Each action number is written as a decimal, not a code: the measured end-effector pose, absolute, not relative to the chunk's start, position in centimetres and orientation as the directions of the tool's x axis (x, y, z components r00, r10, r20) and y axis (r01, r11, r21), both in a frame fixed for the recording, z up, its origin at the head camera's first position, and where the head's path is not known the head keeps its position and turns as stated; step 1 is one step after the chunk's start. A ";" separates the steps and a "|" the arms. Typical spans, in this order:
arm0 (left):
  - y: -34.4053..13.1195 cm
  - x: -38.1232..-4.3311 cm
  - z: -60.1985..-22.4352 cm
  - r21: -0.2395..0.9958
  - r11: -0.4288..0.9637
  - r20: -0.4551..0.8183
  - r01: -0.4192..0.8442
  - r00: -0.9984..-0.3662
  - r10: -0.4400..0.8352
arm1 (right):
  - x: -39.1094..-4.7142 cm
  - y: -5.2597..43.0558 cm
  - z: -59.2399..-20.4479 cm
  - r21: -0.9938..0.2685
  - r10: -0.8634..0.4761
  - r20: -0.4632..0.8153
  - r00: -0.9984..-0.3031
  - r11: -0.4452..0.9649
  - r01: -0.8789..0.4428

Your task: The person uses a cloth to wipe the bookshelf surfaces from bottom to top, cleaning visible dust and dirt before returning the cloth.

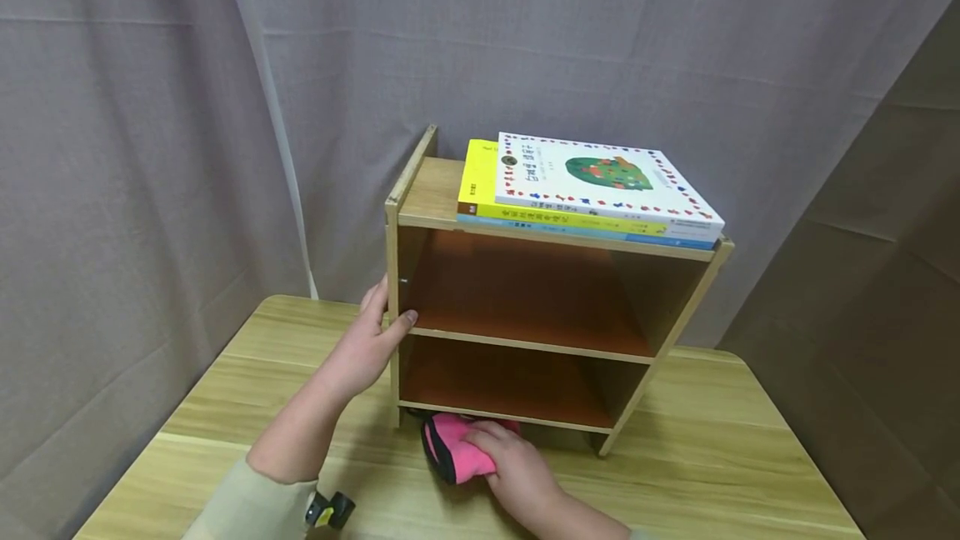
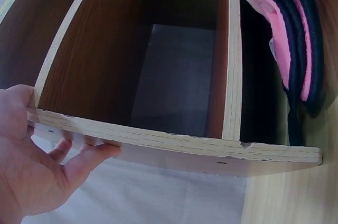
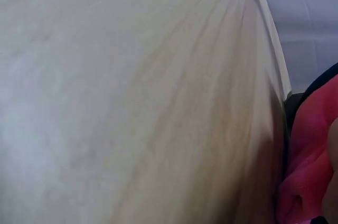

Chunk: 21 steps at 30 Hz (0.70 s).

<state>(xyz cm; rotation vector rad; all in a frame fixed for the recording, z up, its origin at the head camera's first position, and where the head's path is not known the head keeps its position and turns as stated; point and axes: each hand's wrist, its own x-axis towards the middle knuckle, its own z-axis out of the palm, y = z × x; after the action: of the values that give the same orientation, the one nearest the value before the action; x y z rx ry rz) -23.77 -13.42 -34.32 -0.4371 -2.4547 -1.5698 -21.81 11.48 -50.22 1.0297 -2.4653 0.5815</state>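
Note:
A small wooden shelf (image 1: 525, 343) stands on a wooden table, its two main compartments bare inside. My left hand (image 1: 365, 352) holds the shelf's left side panel, thumb on the front edge and fingers on the outer face; the left wrist view shows this hand (image 2: 47, 166) too. Low at the front, my right hand (image 1: 525, 473) grips a soft pink cloth item with black trim (image 1: 457, 444), partly under the bottom board. Folded layers of the pink cloth item (image 2: 282, 28) show in the left wrist view. Its exact kind is unclear.
A stack of books (image 1: 592, 177), a white one uppermost over yellow and blue ones, lies on the shelf's top. Grey curtains (image 1: 150, 148) hang behind and at the sides. The wooden table (image 1: 712, 440) extends around the shelf.

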 end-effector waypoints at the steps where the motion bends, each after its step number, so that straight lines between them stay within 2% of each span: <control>1: -13.5 -24.0 -34.6 0.848 0.401 0.317 0.346 -0.938 0.139 | -21.8 11.4 -50.3 -0.217 -0.562 0.520 -0.644 0.642 -0.735; 6: -13.7 -24.7 -35.4 0.844 0.413 0.314 0.342 -0.940 0.138 | -21.6 10.9 -50.8 -0.220 -0.534 0.558 -0.635 0.643 -0.734; 10: -13.7 -24.7 -35.5 0.845 0.417 0.306 0.335 -0.942 0.137 | -21.5 10.5 -51.1 -0.228 -0.516 0.551 -0.656 0.663 -0.713; 21: -13.7 -24.8 -35.5 0.834 0.408 0.348 0.371 -0.928 0.133 | -21.2 9.1 -51.5 -0.233 -0.503 0.421 -0.755 0.744 -0.626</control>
<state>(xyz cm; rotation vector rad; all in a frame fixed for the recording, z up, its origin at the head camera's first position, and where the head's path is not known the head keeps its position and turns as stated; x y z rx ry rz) -24.76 -13.74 -35.45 -0.4441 -2.4372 -1.5321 -21.22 9.14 -51.49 0.8743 -2.6129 0.5212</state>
